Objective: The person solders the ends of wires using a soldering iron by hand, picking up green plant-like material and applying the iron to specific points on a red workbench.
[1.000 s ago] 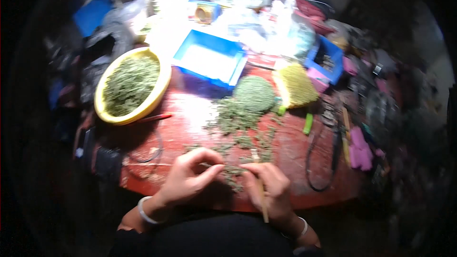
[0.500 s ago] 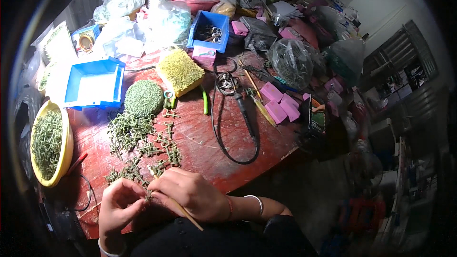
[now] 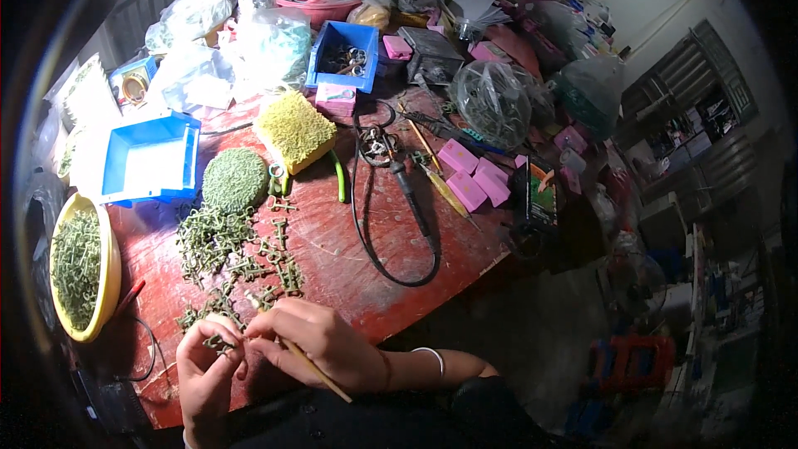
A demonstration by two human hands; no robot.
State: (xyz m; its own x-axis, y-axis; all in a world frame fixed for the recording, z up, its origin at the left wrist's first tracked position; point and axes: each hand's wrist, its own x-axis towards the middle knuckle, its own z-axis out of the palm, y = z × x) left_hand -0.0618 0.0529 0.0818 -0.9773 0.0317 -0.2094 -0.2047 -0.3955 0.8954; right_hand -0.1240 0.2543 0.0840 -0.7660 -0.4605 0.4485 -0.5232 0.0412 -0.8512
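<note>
My left hand is closed, its thumb and fingertips pinching a small green wax-like piece. Close beside it, my right hand holds a thin wooden stick that slants down toward my body. The stick's working end is hidden by the fingers. Just beyond both hands lies a loose pile of similar small green pieces, some of them set apart at its right side. A round green textured pad and a yellow nubby sponge-like block sit behind the pile.
A yellow bowl full of green pieces stands at the left, near a blue bin. A black-handled soldering-type pen with a looping cord lies mid-table. Pink blocks are at the right, plastic bags farther back. The red tabletop ends at the right.
My left hand has lifted and turned slightly, so the green piece shows more between its fingers. My right hand has moved a little left with the stick. The view has shifted slightly.
</note>
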